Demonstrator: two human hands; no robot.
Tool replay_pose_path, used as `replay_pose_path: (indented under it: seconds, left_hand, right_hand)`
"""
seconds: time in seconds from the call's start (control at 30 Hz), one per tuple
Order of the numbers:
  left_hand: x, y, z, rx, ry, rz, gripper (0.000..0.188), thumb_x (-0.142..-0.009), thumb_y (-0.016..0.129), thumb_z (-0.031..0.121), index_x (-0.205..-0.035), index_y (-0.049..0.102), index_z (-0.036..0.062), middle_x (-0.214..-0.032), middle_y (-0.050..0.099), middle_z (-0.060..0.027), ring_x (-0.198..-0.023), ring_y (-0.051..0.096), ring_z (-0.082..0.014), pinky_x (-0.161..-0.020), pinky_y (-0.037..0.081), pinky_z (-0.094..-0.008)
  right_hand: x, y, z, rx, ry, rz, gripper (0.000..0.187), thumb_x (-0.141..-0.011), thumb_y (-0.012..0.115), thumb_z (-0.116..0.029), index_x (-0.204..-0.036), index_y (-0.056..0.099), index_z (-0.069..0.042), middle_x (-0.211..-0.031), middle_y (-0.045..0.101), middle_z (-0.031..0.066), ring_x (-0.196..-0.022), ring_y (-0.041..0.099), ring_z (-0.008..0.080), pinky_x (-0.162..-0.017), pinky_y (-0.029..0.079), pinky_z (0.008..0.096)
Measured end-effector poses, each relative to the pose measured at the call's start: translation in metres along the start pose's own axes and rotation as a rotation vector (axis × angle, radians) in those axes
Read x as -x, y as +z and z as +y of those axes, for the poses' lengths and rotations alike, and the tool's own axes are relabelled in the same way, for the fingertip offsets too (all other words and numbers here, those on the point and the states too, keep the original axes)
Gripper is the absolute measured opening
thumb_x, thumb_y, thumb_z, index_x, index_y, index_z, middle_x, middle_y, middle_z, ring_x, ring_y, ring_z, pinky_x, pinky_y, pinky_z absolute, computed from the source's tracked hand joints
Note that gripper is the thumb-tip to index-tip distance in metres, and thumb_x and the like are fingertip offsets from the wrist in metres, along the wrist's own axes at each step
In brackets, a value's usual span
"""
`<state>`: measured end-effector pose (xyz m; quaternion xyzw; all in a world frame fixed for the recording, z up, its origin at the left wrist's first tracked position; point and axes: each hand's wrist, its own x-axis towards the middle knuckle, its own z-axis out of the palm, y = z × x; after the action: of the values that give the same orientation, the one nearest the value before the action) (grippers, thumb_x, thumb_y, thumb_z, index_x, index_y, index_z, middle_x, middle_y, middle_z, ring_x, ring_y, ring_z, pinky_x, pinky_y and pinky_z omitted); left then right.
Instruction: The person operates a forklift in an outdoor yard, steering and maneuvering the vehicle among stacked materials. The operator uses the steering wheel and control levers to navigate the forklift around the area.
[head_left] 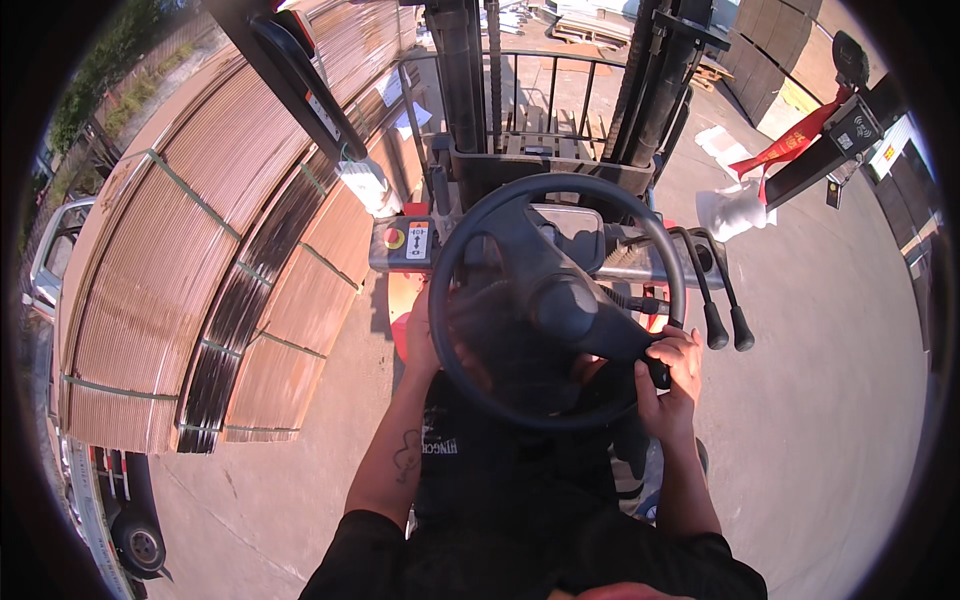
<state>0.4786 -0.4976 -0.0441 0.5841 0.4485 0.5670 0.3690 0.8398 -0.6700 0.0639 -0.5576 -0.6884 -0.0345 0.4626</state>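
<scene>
A black steering wheel of a forklift stands in front of me. My right hand is closed round the lower right of its rim, thumb on the near side. My left hand is at the wheel's left side, partly behind the rim; its fingers are hidden, so I cannot tell whether they hold anything. Two black-knobbed levers stand just right of the wheel, apart from my right hand. Left of the wheel, a red button sits on the dash beside a white label.
Strapped stacks of flat brown cardboard rise close on the left. Ahead are the forklift mast and a black load guard. More brown stacks stand far right. A vehicle wheel shows at lower left. Concrete ground lies right.
</scene>
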Motion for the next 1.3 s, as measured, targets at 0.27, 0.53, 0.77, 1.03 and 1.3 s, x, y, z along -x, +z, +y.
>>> replay_pose_path:
  seconds: [0.27,0.53,0.77,1.03,1.3]
  left_hand:
    - [0.109,0.068,0.067,-0.021,0.076,0.107,0.039,-0.115,0.062,0.006,-0.153,0.062,0.0005,-0.118,0.072,-0.003,-0.1,0.067,-0.0089,-0.09,0.055,-0.021]
    - [0.059,0.28,0.081,0.298,0.111,-0.059,0.045,-0.12,0.062,0.019,-0.159,0.056,-0.0013,-0.138,0.072,-0.0096,-0.117,0.069,-0.0114,-0.101,0.057,-0.0234]
    - [0.188,0.295,0.207,0.318,-0.016,0.183,0.048,-0.123,0.057,0.033,-0.161,0.056,0.0045,-0.148,0.07,-0.0115,-0.127,0.068,-0.0186,-0.107,0.057,-0.0354]
    - [0.335,0.333,0.339,-0.126,0.462,-0.174,0.073,-0.102,0.081,0.032,-0.163,0.055,0.0009,-0.161,0.061,-0.0183,-0.151,0.057,-0.0357,-0.124,0.045,-0.0461]
    - [0.482,0.295,0.502,-0.107,0.494,-0.812,0.079,-0.099,0.086,0.047,-0.161,0.061,0.0063,-0.156,0.066,-0.0169,-0.144,0.062,-0.0387,-0.12,0.051,-0.0493]
  right_hand:
    - [0.1,-0.142,0.006,-0.07,-0.005,-0.008,0.031,-0.101,0.079,-0.025,-0.122,0.07,-0.005,-0.125,0.072,0.0161,-0.135,0.066,0.0409,-0.129,0.034,0.0638]
    - [0.04,-0.296,0.237,0.228,0.123,0.049,0.033,-0.111,0.07,-0.016,-0.14,0.069,0.001,-0.145,0.068,0.0237,-0.141,0.062,0.0473,-0.119,0.051,0.0539]
    - [0.147,-0.389,0.224,0.418,0.162,-0.087,0.023,-0.098,0.076,-0.009,-0.119,0.083,-0.003,-0.137,0.08,0.0175,-0.147,0.064,0.0462,-0.118,0.055,0.0532]
    - [0.243,-0.426,0.195,0.408,0.17,-0.145,0.027,-0.098,0.074,-0.01,-0.123,0.083,-0.004,-0.14,0.079,0.0172,-0.152,0.058,0.0488,-0.122,0.052,0.0535]
    - [0.272,-0.506,0.006,0.408,0.164,-0.145,0.028,-0.097,0.076,-0.011,-0.124,0.083,-0.007,-0.138,0.08,0.0133,-0.149,0.061,0.0477,-0.12,0.053,0.0529]
